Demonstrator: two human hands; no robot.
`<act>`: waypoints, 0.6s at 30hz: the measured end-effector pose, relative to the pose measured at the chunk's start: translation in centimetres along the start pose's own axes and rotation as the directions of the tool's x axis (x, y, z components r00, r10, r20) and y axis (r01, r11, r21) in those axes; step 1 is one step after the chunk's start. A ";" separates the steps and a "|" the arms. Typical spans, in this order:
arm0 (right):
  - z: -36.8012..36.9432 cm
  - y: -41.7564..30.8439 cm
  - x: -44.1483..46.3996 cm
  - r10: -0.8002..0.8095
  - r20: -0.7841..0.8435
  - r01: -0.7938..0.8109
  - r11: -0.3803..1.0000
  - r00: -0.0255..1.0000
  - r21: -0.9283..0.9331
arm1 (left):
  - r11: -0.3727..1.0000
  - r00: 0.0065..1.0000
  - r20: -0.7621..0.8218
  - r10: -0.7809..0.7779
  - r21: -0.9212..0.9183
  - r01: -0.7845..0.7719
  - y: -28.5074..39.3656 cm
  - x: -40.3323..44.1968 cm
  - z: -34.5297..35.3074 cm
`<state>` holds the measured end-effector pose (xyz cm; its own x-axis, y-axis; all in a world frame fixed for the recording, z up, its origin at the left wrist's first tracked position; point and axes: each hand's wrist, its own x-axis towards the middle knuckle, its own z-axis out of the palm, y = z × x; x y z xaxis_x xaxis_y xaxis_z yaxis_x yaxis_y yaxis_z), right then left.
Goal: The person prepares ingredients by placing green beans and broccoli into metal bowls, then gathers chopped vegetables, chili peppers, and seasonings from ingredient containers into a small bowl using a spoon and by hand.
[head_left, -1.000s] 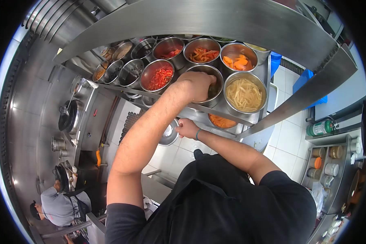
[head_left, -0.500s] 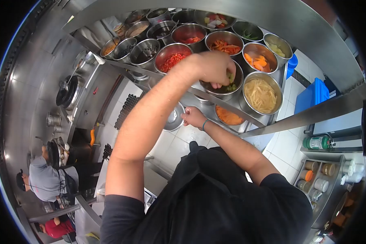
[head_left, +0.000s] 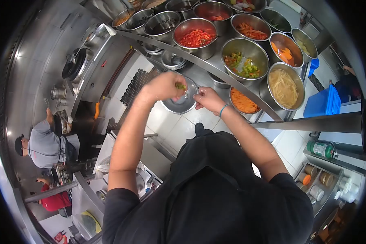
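Note:
My left hand (head_left: 165, 87) is closed on some chopped green vegetable pieces (head_left: 181, 86), above the metal bowl (head_left: 178, 107). Gripped at its right rim by my right hand (head_left: 209, 101), that bowl is partly covered by my left hand, so its contents are hard to make out. To the right, a steel container (head_left: 254, 48) holds chopped green and reddish vegetables, with bare metal showing between the heaps. Shredded orange vegetable (head_left: 244, 101) fills a container close to my right hand. A container of pale yellow strips (head_left: 286, 88) stands farther right.
A metal rail (head_left: 240, 87) runs between me and the containers. Chopped red pieces (head_left: 196, 38) and orange slices (head_left: 284, 53) sit in neighbouring containers. At left, a person in grey (head_left: 49, 144) and another in red (head_left: 56, 199) stand near cooking equipment. A blue bin (head_left: 323, 102) is at right.
My left hand has come out of the chopped green vegetable container and moved left and down to over the bowl, carrying pieces. My right hand still grips the bowl. The view has shifted.

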<state>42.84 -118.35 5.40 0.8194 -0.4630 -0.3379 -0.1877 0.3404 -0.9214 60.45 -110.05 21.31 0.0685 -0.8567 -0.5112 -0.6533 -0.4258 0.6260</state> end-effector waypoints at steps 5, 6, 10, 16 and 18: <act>0.7 1.0 0.7 -0.012 -0.001 0.011 0.989 1.000 -0.151 | 0.943 0.987 -0.130 0.096 0.330 -0.048 -5.1 0.0 3.1; 0.9 1.2 0.8 -0.011 -0.005 0.011 0.988 1.000 -0.152 | 0.944 0.985 -0.146 0.092 0.327 -0.039 -4.8 -0.4 2.9; 1.1 1.8 1.2 -0.016 -0.013 0.014 0.986 1.000 -0.169 | 0.984 0.973 -0.231 0.001 0.173 0.040 -5.1 -0.4 1.9; 1.0 0.9 1.1 -0.035 -0.039 0.027 0.978 0.999 -0.208 | 0.907 0.903 -0.408 0.132 0.417 0.056 -3.9 -0.2 3.4; 0.7 1.3 1.4 -0.053 -0.038 0.044 0.975 0.998 -0.219 | 0.923 0.868 -0.468 0.167 0.383 0.028 -2.1 -1.0 3.0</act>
<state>44.11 -117.99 3.91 0.8073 -0.5110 -0.2952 -0.2657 0.1319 -0.9550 59.50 -107.46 18.76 0.3028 -0.9509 -0.0637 -0.8900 -0.3061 0.3380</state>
